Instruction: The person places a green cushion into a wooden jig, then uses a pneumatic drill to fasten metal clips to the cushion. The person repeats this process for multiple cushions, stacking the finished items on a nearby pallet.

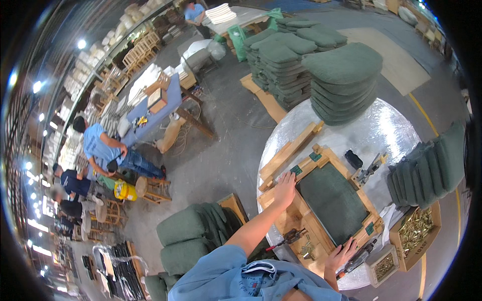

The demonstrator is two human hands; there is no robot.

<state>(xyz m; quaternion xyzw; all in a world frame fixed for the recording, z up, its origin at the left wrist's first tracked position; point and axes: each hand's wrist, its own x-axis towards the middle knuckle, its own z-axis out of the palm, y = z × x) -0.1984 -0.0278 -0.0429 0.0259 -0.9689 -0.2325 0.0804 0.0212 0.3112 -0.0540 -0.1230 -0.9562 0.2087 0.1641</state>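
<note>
A wooden frame [369, 201] lies on a round table wrapped in shiny film, with a dark green fabric panel [331, 200] set inside it. My left hand [285, 189] rests on the frame's left side near a corner, fingers stretched out and nothing held. At the near edge, my right hand [342, 253] lies with its fingers spread on the frame beside the panel's lower end. Close to that hand is a dark hand tool [360, 257]. A metal toggle clamp [369, 171] stands on the frame's far right side.
Stacked green cushions [344, 83] stand at the table's far edge, and more green pads [427, 168] at the right. A cardboard box of brass-coloured pieces [436, 220] and a tray of small hardware [372, 281] sit near right. Other people [100, 145] work left.
</note>
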